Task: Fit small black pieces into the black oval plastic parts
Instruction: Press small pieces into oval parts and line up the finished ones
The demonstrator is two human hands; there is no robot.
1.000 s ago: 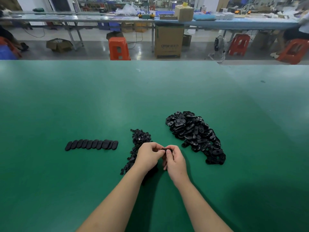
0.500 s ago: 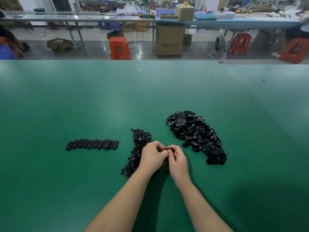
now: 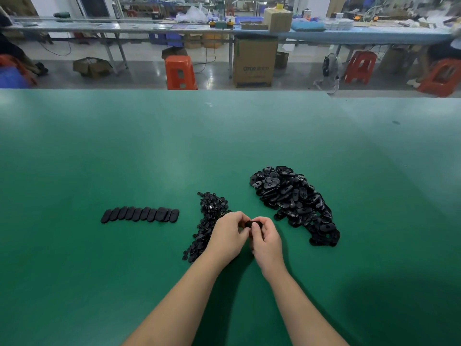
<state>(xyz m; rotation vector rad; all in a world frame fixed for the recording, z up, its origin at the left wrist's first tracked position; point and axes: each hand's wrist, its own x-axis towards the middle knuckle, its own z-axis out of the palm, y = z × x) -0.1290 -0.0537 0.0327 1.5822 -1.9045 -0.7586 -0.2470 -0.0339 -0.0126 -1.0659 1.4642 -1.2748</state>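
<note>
two bare forearms are reaching forward from the bottom edge over a green tabletop (image 3: pixel 99 283). the left hand (image 3: pixel 228 237) and right hand (image 3: pixel 267 242) are meeting knuckle to knuckle, both curled closed around one black oval part (image 3: pixel 250 224), which is peeking out between the thumbs. whether a small piece is already seated in it is hidden by the fingers. the part is looking light, stiff and smooth, probably slippery, so pinching it by its long edges seems safest. just beyond the left hand, a strip of small black pieces (image 3: pixel 209 216) is lying loose. farther right, a heap of oval parts (image 3: pixel 294 201) is waiting. off to the left, a neat overlapping row of ovals (image 3: pixel 139 214) is lying flat, likely finished ones. beyond the tabletop, an orange stool (image 3: pixel 180 72) is standing on the floor.
</note>
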